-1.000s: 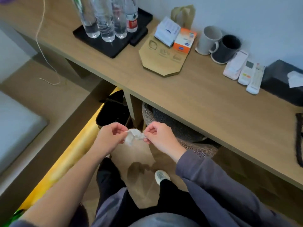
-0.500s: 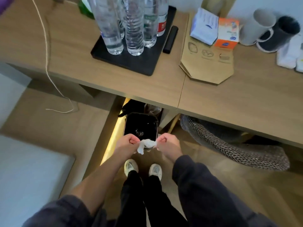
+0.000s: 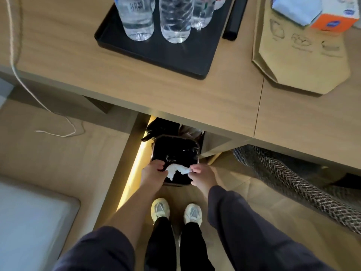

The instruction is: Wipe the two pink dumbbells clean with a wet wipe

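One white wipe [image 3: 176,170], crumpled, hangs stretched between two hands above the open mouth of a black-lined bin [image 3: 175,149]. The left hand [image 3: 154,174] has its grip closed round one end of the wipe, fingers curled over it. The right hand [image 3: 202,176] pinches the other end in a narrow grip of thumb and fingertips. The bin stands on the floor, its far part tucked under the front edge of the bench [image 3: 175,94], and two pale shoes [image 3: 160,209] stand just before it.

On the bench, one black tray [image 3: 175,57] carries clear bottles [image 3: 174,20]. Three show their bases and a fourth, with a red label, is cut off by the top of the view. The left bottle bears a barcode, its digits too small to read.

One black bar [image 3: 233,20] lies just beside the tray's right side. Further right, one flat brown paper bag [image 3: 297,55] shows three line drawings with captions too faint to read. Two packs rest on the bag's far end: a pale blue one [image 3: 295,8] and an orange box [image 3: 332,20] with a blue oval logo, its writing illegible.

One white cord [image 3: 13,55] drops over the bench's left end to the floor.
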